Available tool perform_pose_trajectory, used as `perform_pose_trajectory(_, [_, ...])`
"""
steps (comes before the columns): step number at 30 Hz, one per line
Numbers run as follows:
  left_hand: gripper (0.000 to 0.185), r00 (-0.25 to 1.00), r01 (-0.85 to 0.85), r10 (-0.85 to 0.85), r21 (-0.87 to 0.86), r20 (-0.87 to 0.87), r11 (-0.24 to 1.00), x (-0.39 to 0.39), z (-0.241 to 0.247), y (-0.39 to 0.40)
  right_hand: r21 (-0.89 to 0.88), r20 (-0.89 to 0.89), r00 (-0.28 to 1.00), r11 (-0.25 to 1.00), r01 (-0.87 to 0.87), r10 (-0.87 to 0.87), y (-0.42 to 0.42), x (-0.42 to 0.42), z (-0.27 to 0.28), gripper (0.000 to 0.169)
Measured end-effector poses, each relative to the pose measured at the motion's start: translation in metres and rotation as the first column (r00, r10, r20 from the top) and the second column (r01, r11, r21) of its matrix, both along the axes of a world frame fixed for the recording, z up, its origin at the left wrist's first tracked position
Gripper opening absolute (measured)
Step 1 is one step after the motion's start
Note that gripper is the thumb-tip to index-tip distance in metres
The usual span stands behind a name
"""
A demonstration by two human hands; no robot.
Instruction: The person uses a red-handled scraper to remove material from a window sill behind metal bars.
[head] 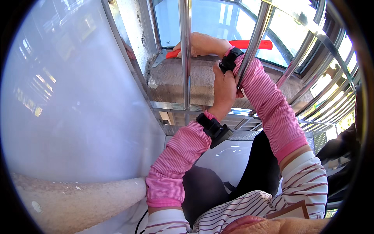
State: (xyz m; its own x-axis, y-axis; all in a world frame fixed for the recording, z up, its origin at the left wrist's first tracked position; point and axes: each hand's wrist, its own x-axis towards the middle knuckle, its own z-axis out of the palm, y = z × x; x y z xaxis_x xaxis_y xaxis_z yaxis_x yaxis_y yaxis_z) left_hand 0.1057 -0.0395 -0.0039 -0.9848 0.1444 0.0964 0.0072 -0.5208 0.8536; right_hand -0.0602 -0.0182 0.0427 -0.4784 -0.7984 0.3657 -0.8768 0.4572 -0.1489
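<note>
My right hand (206,45) reaches past the upright metal bars and grips a scraper by its red handle (173,54). The scraper's flat metal blade (159,59) rests at the lower left corner of the window frame. Beyond my right wrist shows another stretch of red handle (252,44); the wrist hides whether it belongs to the same tool. My left hand (225,89) is curled around a shiny metal bar (253,44), its thumb close to the black band (231,60) on my right wrist. Some left fingers are hidden.
A stone sill (181,73) lies below the window glass (210,17). Another upright bar (185,84) stands left of my hands, above a lower metal rail (175,107). A glossy pale panel (81,96) fills the left side. A thick rough pipe (79,199) crosses at lower left.
</note>
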Motion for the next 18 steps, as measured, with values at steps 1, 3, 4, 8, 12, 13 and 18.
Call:
perform_pose_trajectory(1, [0.027,1.000,-0.001,0.001,0.011,0.000,1.000,0.000,-0.001,-0.002,0.021,0.051,0.998,0.999,0.039,-0.040,0.001,0.003,0.002,0.025])
perform_pose_trajectory(3, [0.027,1.000,0.000,0.000,-0.036,0.012,0.999,0.004,0.003,-0.002,0.034,0.058,0.997,0.998,0.046,-0.048,0.002,0.004,0.003,0.025])
perform_pose_trajectory(4, [0.027,1.000,0.004,-0.003,-0.056,0.018,0.998,0.006,0.005,-0.001,0.025,0.015,1.000,1.000,0.015,-0.015,0.003,0.003,0.002,0.026])
perform_pose_trajectory(8, [0.027,1.000,-0.004,0.004,0.000,0.008,1.000,-0.002,-0.002,0.003,0.022,0.076,0.997,0.999,0.024,-0.026,0.003,0.001,-0.002,0.027])
perform_pose_trajectory(12, [0.028,0.999,-0.021,0.020,-0.015,-0.050,1.000,-0.002,-0.006,0.002,0.044,0.260,0.960,0.994,0.100,-0.108,0.002,0.003,0.004,0.026])
perform_pose_trajectory(13, [0.028,0.998,-0.033,0.032,-0.026,-0.063,0.999,-0.003,-0.006,0.003,0.041,0.264,0.959,0.994,0.097,-0.105,0.005,0.003,0.005,0.025])
perform_pose_trajectory(18, [0.035,0.999,0.036,-0.036,0.004,0.013,0.999,-0.003,-0.005,0.001,-0.046,0.088,0.994,0.997,-0.062,0.066,0.001,0.008,-0.004,0.024])
